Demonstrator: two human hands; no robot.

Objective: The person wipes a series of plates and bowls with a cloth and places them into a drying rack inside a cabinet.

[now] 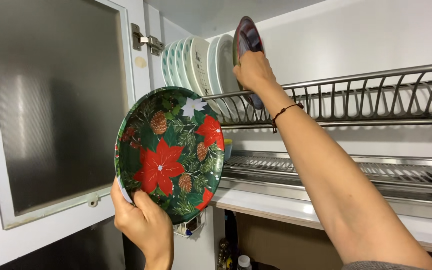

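My left hand (pixel 143 222) grips the lower rim of a round green plate (pixel 171 152) patterned with red flowers and pine cones, holding it upright in front of the open cupboard. My right hand (pixel 253 70) reaches up and holds a dark plate with a red rim (pixel 246 35), standing it on edge in the upper steel dish rack (pixel 366 97). That plate sits just right of a row of several white and pale green plates (pixel 196 60) stacked upright in the rack. A dark cord bracelet circles my right wrist.
The cupboard door (pixel 51 110) with frosted glass stands open at the left. A lower steel rack shelf (pixel 336 170) runs below the upper one. A white ledge (pixel 276 205) lies beneath, with a small wire basket (pixel 188 229) and bottle tops lower down.
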